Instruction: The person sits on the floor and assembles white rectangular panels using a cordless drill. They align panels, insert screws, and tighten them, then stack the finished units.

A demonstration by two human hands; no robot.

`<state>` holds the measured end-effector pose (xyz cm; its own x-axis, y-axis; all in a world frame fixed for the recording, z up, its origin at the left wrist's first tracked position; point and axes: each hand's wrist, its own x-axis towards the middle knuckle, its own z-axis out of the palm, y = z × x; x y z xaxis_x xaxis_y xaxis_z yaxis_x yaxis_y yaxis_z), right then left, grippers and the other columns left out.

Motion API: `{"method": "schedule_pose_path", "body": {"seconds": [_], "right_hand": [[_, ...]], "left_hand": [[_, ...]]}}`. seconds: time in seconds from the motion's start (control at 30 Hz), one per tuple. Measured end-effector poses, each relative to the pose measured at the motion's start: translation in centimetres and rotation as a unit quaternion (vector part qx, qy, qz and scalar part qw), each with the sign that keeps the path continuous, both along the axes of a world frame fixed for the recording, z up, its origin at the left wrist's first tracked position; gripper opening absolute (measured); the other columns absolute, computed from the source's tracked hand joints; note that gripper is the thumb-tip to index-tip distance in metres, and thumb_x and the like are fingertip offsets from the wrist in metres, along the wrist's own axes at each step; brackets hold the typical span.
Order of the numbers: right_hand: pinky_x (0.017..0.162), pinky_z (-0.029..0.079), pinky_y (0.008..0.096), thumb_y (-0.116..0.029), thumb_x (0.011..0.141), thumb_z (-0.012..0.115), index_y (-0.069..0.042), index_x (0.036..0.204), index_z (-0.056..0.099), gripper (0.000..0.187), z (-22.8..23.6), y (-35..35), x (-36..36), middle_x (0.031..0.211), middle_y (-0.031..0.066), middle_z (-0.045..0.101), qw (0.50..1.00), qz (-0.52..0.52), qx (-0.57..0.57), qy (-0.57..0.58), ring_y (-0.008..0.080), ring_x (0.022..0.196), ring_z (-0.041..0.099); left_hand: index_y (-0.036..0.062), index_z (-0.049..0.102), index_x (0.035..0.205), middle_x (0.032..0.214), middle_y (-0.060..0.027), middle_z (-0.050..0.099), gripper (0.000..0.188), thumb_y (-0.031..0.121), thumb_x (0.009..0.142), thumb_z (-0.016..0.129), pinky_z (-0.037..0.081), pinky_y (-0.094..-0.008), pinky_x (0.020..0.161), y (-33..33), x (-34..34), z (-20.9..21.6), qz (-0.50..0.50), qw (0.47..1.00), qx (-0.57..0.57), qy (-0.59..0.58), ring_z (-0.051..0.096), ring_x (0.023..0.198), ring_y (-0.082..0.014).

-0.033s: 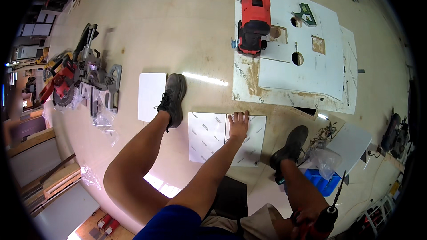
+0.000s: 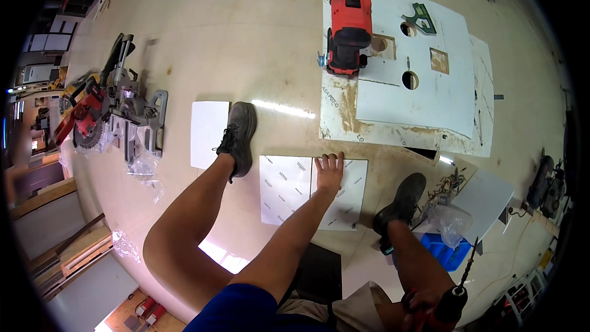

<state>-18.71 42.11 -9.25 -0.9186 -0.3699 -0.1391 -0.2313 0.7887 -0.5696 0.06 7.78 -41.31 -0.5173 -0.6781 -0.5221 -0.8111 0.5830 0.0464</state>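
Note:
My left hand (image 2: 330, 173) lies flat on a white panel (image 2: 347, 206) with printed film, fingers stretched out over its far edge. A second white panel (image 2: 286, 190) of the same kind sits right against it on the left. At the lower right my right hand (image 2: 418, 304) is closed around a cordless drill (image 2: 452, 307), red and black, with a long twist bit (image 2: 469, 264) pointing up. Part of that grip is dim near the picture's rim.
Ahead on a stack of white boards (image 2: 424, 104) with cut holes stand a red power tool (image 2: 351, 24) and a green square (image 2: 421, 19). A mitre saw (image 2: 117, 104) is at left. Right: scattered screws (image 2: 452, 181), a blue bin (image 2: 439, 251), a grey-white board (image 2: 485, 200). A white board (image 2: 209, 132) lies beside my left shoe.

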Motion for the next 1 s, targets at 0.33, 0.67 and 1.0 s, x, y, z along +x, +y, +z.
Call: {"method": "schedule_pose_path", "body": {"seconds": [0.33,0.67,1.0], "right_hand": [[0.068,0.051,0.0354,-0.018,0.085,0.065,-0.003,0.103,0.055,0.026,1.4,0.6,1.0,0.087,0.0101,0.058,1.000,-0.018,-0.006,0.000,0.0239,0.076,0.061],[0.068,0.052,0.0360,-0.018,0.085,0.065,-0.003,0.103,0.055,0.026,1.0,2.8,1.0,0.087,0.0102,0.058,0.999,-0.023,-0.017,-0.029,0.0243,0.077,0.061],[0.068,0.052,0.0365,-0.018,0.085,0.065,-0.002,0.103,0.055,0.026,1.5,2.2,0.1,0.087,0.0104,0.058,0.999,-0.016,-0.015,-0.050,0.0247,0.077,0.061]], "left_hand": [[0.0084,0.035,0.136,0.127,-0.0121,0.046,0.105,0.039,0.053,0.091,0.040,-0.0476,0.096,0.9,-2.4,0.3,0.019,0.998,0.051,-0.011,0.046,0.117,-0.0309],[0.0081,0.045,0.132,0.135,-0.0104,0.044,0.093,0.041,0.057,0.089,0.036,-0.0501,0.101,4.3,-2.7,0.3,0.027,0.996,0.082,-0.015,0.040,0.125,-0.0293],[0.0047,0.051,0.128,0.133,-0.0136,0.045,0.070,0.034,0.071,0.078,0.035,-0.0521,0.103,11.0,-2.9,-1.4,-0.001,1.000,0.021,0.006,0.039,0.128,-0.0294]]}}
